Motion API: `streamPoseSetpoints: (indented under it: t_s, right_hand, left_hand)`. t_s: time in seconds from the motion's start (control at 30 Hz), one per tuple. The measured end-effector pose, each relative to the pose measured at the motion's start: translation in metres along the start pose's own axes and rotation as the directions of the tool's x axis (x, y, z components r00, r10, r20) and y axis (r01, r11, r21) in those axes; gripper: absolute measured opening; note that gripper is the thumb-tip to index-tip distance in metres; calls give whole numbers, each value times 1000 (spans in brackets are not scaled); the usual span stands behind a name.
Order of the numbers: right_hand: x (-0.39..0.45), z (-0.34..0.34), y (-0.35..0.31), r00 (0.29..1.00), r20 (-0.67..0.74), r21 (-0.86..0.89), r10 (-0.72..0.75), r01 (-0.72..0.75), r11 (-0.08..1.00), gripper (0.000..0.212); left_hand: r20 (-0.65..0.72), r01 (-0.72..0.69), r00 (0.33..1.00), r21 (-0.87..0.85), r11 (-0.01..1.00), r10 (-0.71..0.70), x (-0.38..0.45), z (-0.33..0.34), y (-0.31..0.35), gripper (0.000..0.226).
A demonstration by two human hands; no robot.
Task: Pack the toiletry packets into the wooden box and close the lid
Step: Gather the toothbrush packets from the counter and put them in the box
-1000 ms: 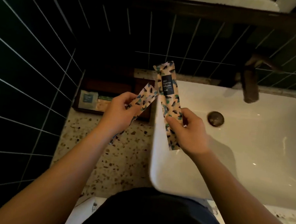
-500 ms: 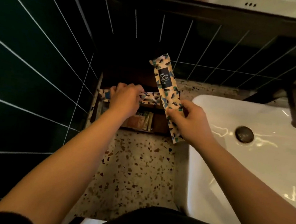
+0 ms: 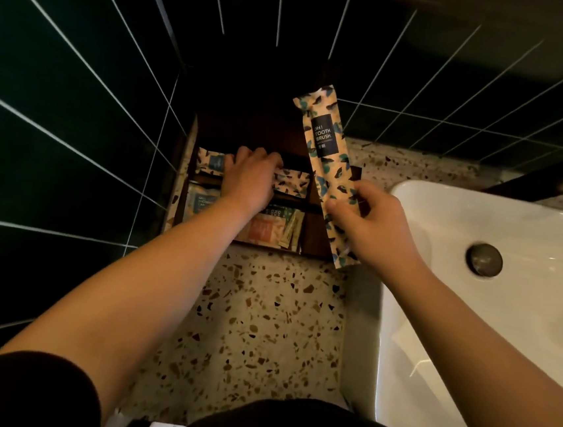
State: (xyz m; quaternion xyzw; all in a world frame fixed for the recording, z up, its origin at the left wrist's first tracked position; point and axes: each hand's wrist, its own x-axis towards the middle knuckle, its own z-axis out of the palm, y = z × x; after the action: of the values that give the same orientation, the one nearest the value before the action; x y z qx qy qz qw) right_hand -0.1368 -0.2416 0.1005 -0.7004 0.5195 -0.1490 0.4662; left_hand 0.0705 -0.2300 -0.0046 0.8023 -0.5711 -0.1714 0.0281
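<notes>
The dark wooden box [image 3: 316, 232] sits open on the terrazzo counter against the tiled wall, its raised lid [image 3: 247, 124] lost in shadow behind. My left hand [image 3: 251, 177] lies over a long patterned packet [image 3: 291, 185], pressing it flat across the box's back compartment. My right hand [image 3: 372, 222] holds a patterned toothbrush packet [image 3: 324, 169] upright by its lower part, above the box's right end. Several small sachets [image 3: 271, 229] lie in the front compartment.
A white basin [image 3: 491, 302] with a dark drain plug [image 3: 483, 259] fills the right side. Speckled terrazzo counter [image 3: 262, 332] stretches between me and the box. Dark green tiled walls [image 3: 60, 106] close in at left and behind.
My left hand has carried its packet from mid-air down into the box's back compartment and laid it flat. The view has shifted left toward the box. My right hand still holds the toothbrush packet.
</notes>
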Motion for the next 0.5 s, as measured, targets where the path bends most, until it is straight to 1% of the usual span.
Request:
streamPoseSetpoints:
  t_s: [0.07, 0.13, 0.17, 0.2, 0.23, 0.33, 0.5]
  right_hand:
    - [1, 0, 1, 1000, -2, 5, 7, -7, 1000, 14]
    - [1, 1, 2, 1000, -7, 5, 10, -10, 1000, 15]
    - [1, 1, 2, 1000, -6, 3, 9, -8, 1000, 15]
    - [2, 1, 3, 1000, -5, 1, 8, -8, 1000, 15]
    - [2, 2, 3, 1000, -4, 1, 12, -12, 1000, 14]
    - [3, 4, 1, 1000, -1, 9, 20, -20, 1000, 16]
    - [5, 6, -2, 999, 9, 22, 31, -31, 999, 20]
  left_hand:
    - [-117, 15, 993, -47, 999, -20, -10, 5, -1, 50]
    - [-236, 42, 970, -80, 996, -60, -22, 10, -2, 46]
    - [-264, 60, 961, -94, 994, -83, -28, 12, -1, 42]
    - [-255, 81, 961, -97, 992, -104, -33, 13, -1, 38]
    - [-213, 107, 969, -90, 990, -124, -37, 15, 0, 37]
    - [-60, 155, 986, -42, 987, -157, -42, 23, 1, 46]
    - [19, 135, 991, 26, 991, -135, -38, 29, -2, 57]
